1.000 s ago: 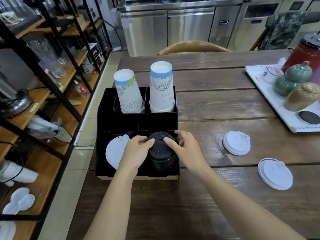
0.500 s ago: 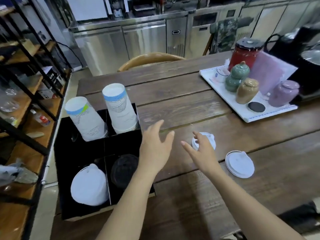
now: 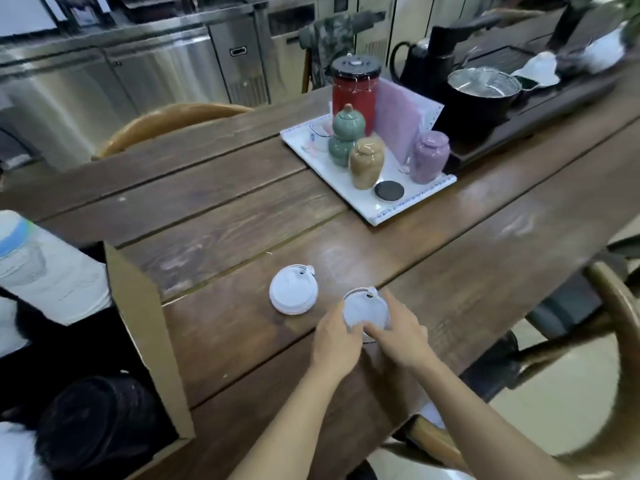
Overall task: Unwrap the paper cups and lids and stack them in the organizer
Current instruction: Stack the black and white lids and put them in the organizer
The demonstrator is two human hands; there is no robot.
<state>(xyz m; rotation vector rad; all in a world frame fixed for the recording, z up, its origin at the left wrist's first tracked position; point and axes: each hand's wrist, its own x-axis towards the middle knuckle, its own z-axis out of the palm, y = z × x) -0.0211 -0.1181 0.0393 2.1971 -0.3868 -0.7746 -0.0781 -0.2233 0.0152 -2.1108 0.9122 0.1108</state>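
We have both hands on one white lid stack [image 3: 365, 311] on the desk [image 3: 225, 216]: left hand [image 3: 336, 342] grips its near-left edge, right hand [image 3: 398, 332] its right. Another lid stack [image 3: 293, 294] lies just left, untouched.

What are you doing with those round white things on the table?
A person is sorting cup lids. Both hands, the left hand and the right hand, are closed around one stack of white lids on the wooden table. A second stack of white lids lies untouched beside it. At the left edge sits the black organizer, with black lids and paper cups already in it.
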